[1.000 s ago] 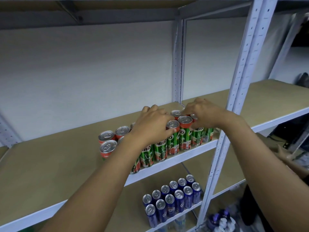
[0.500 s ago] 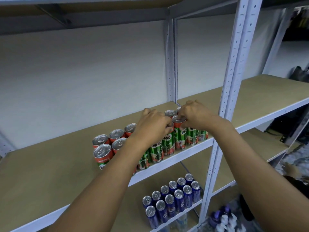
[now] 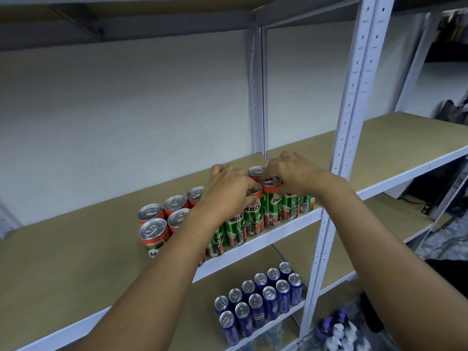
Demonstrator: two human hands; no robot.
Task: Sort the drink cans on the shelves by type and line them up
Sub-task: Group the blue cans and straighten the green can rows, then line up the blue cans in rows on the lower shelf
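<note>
Milo cans [image 3: 253, 219] packed along upper shelf [image 3: 76, 254] front edge, right end by the upright; bare board left. Left hand [image 3: 228, 191] and right hand [image 3: 293, 176] gripping can tops. Blue cans [image 3: 258, 305] in two rows on lower shelf

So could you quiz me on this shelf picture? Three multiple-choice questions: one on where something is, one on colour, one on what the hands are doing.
1. Where are the blue cans?
A. on the shelf below the Milo cans
B. on the top shelf
C. on the floor

2. What colour are the Milo cans' sides mostly?
A. yellow
B. green
C. black

3. What are the hands doing?
A. hanging idle
B. lifting a box
C. resting on Milo can tops

Answers: 1 A, they stand one level lower. 2 B, green under a red band. 3 C, left hand and right hand both have fingers curled over the tops.
</note>
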